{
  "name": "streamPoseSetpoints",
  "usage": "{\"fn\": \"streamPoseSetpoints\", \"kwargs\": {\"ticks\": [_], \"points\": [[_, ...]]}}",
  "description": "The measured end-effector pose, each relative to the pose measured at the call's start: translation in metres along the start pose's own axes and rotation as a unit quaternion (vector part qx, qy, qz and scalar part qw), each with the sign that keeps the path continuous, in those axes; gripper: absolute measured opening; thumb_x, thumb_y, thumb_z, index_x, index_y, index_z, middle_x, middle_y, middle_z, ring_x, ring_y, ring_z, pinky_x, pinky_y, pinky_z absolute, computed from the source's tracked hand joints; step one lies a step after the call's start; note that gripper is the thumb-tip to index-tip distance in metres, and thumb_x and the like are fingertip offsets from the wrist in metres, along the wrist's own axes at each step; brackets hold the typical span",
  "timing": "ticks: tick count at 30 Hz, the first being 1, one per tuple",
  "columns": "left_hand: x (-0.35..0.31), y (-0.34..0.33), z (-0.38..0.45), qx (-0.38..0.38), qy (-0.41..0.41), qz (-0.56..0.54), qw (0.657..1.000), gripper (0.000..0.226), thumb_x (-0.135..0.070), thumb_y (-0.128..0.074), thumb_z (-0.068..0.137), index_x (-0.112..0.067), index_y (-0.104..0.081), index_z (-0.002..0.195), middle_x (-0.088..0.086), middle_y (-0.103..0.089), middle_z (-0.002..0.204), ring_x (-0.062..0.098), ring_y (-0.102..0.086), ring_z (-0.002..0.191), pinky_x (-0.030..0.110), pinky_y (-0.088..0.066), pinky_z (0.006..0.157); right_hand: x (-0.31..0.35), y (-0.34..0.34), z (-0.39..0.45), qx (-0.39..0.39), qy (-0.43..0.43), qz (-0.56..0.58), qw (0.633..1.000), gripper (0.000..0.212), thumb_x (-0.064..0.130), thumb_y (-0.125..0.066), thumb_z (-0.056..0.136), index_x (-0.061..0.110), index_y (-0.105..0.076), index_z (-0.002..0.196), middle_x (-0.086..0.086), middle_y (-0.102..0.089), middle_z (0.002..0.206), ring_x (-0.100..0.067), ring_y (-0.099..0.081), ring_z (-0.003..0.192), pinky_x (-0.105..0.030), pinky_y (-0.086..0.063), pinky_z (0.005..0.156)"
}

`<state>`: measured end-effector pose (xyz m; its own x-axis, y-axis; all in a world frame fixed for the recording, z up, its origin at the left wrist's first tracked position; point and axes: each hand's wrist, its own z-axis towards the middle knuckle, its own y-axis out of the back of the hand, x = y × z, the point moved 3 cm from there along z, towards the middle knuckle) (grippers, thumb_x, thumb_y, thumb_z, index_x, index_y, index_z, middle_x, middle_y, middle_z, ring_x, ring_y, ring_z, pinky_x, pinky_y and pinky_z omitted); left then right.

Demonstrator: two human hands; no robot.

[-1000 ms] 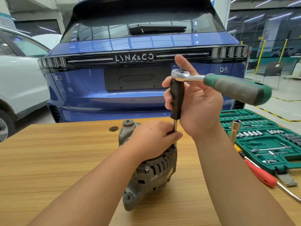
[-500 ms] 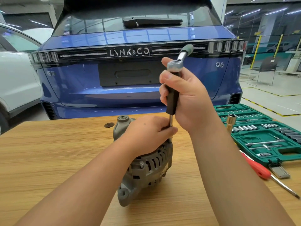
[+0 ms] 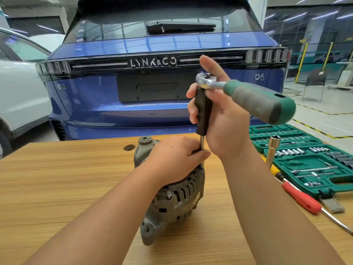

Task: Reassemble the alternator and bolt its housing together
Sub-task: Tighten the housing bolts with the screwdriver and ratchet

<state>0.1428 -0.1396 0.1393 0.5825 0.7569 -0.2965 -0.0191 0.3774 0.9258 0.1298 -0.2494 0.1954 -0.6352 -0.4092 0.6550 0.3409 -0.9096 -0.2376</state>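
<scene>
Bright even indoor light, ceiling strips reflected in glass, wide-angle bowing at edges

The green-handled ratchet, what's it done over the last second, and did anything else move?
The green-handled ratchet swung away toward the blue car, then back out to the person's right. The right hand kept gripping the black extension driver. The left hand stayed on the grey alternator, steadying the shaft.

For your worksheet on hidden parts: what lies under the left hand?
The left hand rests on the grey metal alternator, pinching the steel extension shaft. The bolt and socket below are covered.
</scene>
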Motion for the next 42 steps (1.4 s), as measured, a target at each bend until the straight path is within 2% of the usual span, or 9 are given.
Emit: {"fn": "streamPoseSetpoints", "kwargs": {"ticks": [5, 10, 15, 22, 27, 33, 37, 39, 42], "points": [[0.001, -0.001, 0.001, -0.005, -0.001, 0.005, 1.000, 0.034, -0.050, -0.046, 0.105, -0.026, -0.064, 0.088, -0.005, -0.061, 0.076, 0.009, -0.056, 0.073, 0.033, -0.045, 0.063, 0.003, 0.001, 0.003, -0.007, -0.069, 0.082, 0.994, 0.037, 0.042, -0.048, 0.092, 0.023, -0.054, 0.124, -0.004, -0.062, 0.078, -0.019, -0.049, 0.057, -0.031, -0.037, 0.054], [0.000, -0.003, 0.001, 0.006, -0.017, 0.022, 1.000, 0.037, -0.054, -0.042, 0.105, -0.027, -0.067, 0.099, -0.005, -0.064, 0.082, 0.010, -0.059, 0.077, 0.038, -0.054, 0.070, 0.002, 0.009, -0.002, -0.167, -0.043, -0.070, 0.983, 0.017, 0.027, -0.073, 0.091, 0.013, -0.065, 0.095, 0.003, -0.050, 0.065, -0.013, -0.040, 0.052, -0.026, -0.034, 0.048], [0.002, -0.002, 0.002, 0.001, -0.012, 0.015, 1.000, 0.036, -0.053, -0.045, 0.105, -0.025, -0.062, 0.089, -0.005, -0.059, 0.077, 0.009, -0.055, 0.073, 0.032, -0.044, 0.063, 0.000, 0.007, -0.001, -0.056, -0.087, 0.047, 0.994, 0.026, 0.015, -0.066, 0.090, 0.021, -0.062, 0.115, -0.001, -0.058, 0.081, -0.013, -0.051, 0.060, -0.025, -0.044, 0.057], [0.001, -0.001, 0.000, 0.001, 0.001, 0.004, 1.000, 0.040, -0.053, -0.045, 0.105, -0.022, -0.069, 0.099, -0.003, -0.067, 0.086, 0.014, -0.061, 0.081, 0.040, -0.054, 0.073, -0.006, 0.001, -0.003, -0.038, 0.058, -0.070, 0.995, 0.043, 0.008, -0.061, 0.096, 0.042, -0.065, 0.122, -0.002, -0.060, 0.087, -0.015, -0.051, 0.066, -0.026, -0.047, 0.059], [0.000, -0.003, 0.002, -0.007, 0.004, 0.014, 1.000, 0.038, -0.053, -0.046, 0.105, -0.025, -0.063, 0.086, -0.005, -0.060, 0.074, 0.010, -0.055, 0.071, 0.034, -0.045, 0.063, -0.001, 0.006, 0.007, 0.050, -0.030, 0.058, 0.997, 0.043, 0.029, -0.055, 0.084, 0.029, -0.055, 0.127, -0.002, -0.066, 0.079, -0.017, -0.055, 0.056, -0.030, -0.043, 0.050], [0.003, -0.005, 0.004, -0.015, 0.008, 0.017, 1.000, 0.038, -0.054, -0.046, 0.104, -0.024, -0.063, 0.087, -0.006, -0.060, 0.075, 0.010, -0.055, 0.073, 0.036, -0.049, 0.065, -0.005, 0.006, 0.000, -0.060, -0.048, 0.036, 0.996, 0.041, 0.037, -0.056, 0.095, 0.021, -0.055, 0.133, -0.004, -0.060, 0.086, -0.017, -0.050, 0.061, -0.028, -0.042, 0.054], [0.000, -0.006, 0.003, -0.007, -0.006, 0.026, 1.000, 0.039, -0.055, -0.043, 0.104, -0.027, -0.068, 0.097, -0.007, -0.064, 0.080, 0.010, -0.059, 0.076, 0.042, -0.057, 0.073, -0.002, 0.010, 0.001, -0.176, -0.015, -0.100, 0.979, 0.015, 0.027, -0.073, 0.090, 0.015, -0.065, 0.091, 0.005, -0.051, 0.062, -0.011, -0.041, 0.051, -0.023, -0.037, 0.045], [0.000, -0.005, 0.003, -0.010, -0.005, 0.025, 1.000, 0.038, -0.056, -0.043, 0.103, -0.027, -0.066, 0.094, -0.006, -0.063, 0.079, 0.011, -0.059, 0.076, 0.043, -0.057, 0.072, -0.003, 0.012, 0.001, -0.138, -0.062, -0.068, 0.986, 0.013, 0.024, -0.071, 0.091, 0.017, -0.061, 0.085, 0.005, -0.051, 0.064, -0.011, -0.042, 0.052, -0.023, -0.038, 0.048], [0.000, -0.005, 0.004, -0.013, 0.004, 0.027, 1.000, 0.037, -0.055, -0.045, 0.103, -0.027, -0.061, 0.087, -0.006, -0.061, 0.077, 0.012, -0.058, 0.075, 0.041, -0.055, 0.070, -0.002, 0.013, 0.001, -0.061, -0.113, 0.082, 0.988, 0.021, 0.018, -0.063, 0.092, 0.021, -0.061, 0.112, 0.003, -0.062, 0.078, -0.011, -0.054, 0.061, -0.023, -0.044, 0.058]]}}
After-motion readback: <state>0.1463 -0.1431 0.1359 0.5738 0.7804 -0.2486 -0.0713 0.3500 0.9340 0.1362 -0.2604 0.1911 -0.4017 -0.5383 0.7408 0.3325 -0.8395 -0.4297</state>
